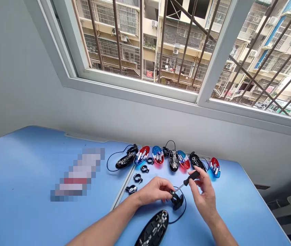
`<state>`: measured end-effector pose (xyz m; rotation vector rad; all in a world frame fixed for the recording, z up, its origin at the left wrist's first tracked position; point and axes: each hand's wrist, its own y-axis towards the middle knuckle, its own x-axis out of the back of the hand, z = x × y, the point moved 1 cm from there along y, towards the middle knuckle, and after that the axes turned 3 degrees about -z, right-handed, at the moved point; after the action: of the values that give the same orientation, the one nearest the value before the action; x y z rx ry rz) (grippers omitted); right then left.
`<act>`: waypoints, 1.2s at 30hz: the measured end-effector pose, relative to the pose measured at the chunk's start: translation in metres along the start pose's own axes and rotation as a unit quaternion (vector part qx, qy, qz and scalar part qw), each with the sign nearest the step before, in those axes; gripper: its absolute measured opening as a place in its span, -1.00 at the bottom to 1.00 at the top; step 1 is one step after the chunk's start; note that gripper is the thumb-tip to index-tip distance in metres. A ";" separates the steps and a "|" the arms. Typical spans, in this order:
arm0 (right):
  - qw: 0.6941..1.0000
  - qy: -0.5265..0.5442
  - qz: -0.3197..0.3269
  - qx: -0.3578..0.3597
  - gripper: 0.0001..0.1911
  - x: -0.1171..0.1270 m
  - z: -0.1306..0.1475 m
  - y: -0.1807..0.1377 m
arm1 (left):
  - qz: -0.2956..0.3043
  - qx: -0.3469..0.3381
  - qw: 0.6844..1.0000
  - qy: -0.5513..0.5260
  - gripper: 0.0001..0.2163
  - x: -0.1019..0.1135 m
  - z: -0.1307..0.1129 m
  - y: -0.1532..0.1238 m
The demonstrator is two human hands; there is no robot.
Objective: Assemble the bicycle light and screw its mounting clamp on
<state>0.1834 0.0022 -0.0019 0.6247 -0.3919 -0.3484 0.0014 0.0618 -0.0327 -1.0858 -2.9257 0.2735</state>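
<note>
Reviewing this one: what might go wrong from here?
The black-handled metal screwdriver might slip off the small black ring clamp and jab the left hand, which pinches the clamp close by. The thin black cable, looping beside the clamp from the black oval housing, might snag if the clamp turns.

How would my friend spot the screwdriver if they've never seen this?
Find the blue table, then the right hand over it. That hand holds the screwdriver by its black handle. Unlike the clamp near its tip, it's straight, with a thin metal shaft.
</note>
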 end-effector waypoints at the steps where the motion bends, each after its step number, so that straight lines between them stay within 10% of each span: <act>1: 1.000 0.007 0.007 -0.005 -0.62 0.000 0.001 0.000 | -0.001 0.001 1.000 0.000 -0.78 0.000 0.000 0.000; 36: 0.994 0.054 0.023 -0.088 -0.70 0.003 -0.001 -0.002 | 0.017 -0.001 1.000 0.002 -0.79 0.000 -0.002 0.000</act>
<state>0.1867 -0.0001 -0.0032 0.4600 -0.2675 -0.2999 0.0011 0.0620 -0.0303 -1.1352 -2.9079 0.2688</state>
